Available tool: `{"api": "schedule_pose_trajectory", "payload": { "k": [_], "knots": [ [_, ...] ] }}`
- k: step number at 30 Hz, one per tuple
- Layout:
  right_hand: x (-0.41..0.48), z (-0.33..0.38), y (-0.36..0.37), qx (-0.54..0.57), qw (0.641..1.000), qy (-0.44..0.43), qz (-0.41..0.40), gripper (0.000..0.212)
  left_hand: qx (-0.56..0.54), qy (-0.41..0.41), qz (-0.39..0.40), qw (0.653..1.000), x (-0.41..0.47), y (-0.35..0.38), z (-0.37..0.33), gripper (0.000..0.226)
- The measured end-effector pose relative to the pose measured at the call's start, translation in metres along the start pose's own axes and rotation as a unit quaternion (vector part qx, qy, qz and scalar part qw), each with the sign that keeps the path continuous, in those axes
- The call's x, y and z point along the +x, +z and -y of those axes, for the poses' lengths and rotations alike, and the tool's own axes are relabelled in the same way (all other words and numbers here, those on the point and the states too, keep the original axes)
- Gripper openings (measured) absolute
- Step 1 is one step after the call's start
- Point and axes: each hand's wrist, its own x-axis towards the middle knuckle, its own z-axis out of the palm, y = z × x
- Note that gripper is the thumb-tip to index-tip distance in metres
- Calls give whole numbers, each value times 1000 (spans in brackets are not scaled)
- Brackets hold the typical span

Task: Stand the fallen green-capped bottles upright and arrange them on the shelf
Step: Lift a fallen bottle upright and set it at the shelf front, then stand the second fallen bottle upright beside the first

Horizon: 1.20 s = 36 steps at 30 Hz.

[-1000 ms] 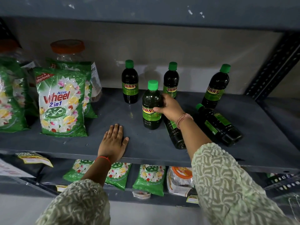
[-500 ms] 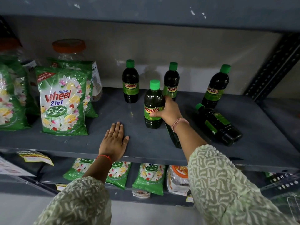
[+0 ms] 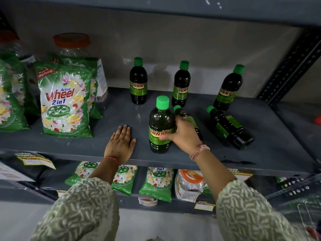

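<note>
My right hand (image 3: 183, 134) grips an upright dark green-capped bottle (image 3: 160, 122) near the front of the grey shelf (image 3: 107, 119). Right behind that hand lies a fallen bottle (image 3: 184, 113), mostly hidden, its cap pointing to the back. Another fallen bottle (image 3: 229, 126) lies further right. Three bottles stand upright along the back: one at the left (image 3: 138, 81), one in the middle (image 3: 181, 85), one at the right (image 3: 228, 88). My left hand (image 3: 120, 143) rests flat on the shelf with fingers spread, left of the held bottle.
Green detergent packs (image 3: 64, 101) lean at the shelf's left, with an orange-lidded jar (image 3: 72, 45) behind them. A perforated upright post (image 3: 291, 65) bounds the right side. The lower shelf holds more detergent packs (image 3: 157, 183) and a jar (image 3: 190, 185).
My right hand has drawn the upright bottle toward the shelf's front edge. The left hand has stayed flat in place.
</note>
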Motion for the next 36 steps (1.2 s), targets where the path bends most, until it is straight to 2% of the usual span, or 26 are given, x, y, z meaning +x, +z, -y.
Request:
{"api": "schedule_pose_trajectory", "payload": {
  "k": [7,10,11,14,16,18,20,22,28,30,34,36],
  "knots": [
    [-13,2,2,-17,1000,-6,15,56,0,1,-2,1000,-3,0,0,59],
    [-21,3,-9,11,1000,6,28,78,-10,-3,11,1000,-2,-2,-1,58],
    [-23,4,-18,16,1000,20,6,83,-15,-6,16,1000,0,-3,-2,58],
    [-8,-2,-53,-28,990,100,-93,73,-29,-15,19,999,3,-3,-7,58],
    [12,-14,-69,-74,977,195,-53,74,-31,-17,5,999,2,0,-8,57],
    [22,-20,-68,-50,957,280,49,78,-27,-16,-5,1000,1,2,-9,56],
    [22,-25,-57,23,946,314,82,58,-23,-19,-7,1000,1,2,-8,56],
    [24,-41,-45,23,963,269,25,35,-22,-20,-8,1000,2,2,-9,57],
    [31,-58,-37,31,979,143,-142,48,-14,-19,-16,1000,4,4,-9,56],
    [33,-59,-38,28,982,103,-157,54,-14,-20,-14,1000,4,4,-8,56],
    [32,-72,-36,44,984,74,-153,62,-18,-23,-12,1000,3,4,-9,56],
    [33,-80,-33,51,985,76,-147,58,-18,-24,-13,999,3,3,-10,56]
  ]
}}
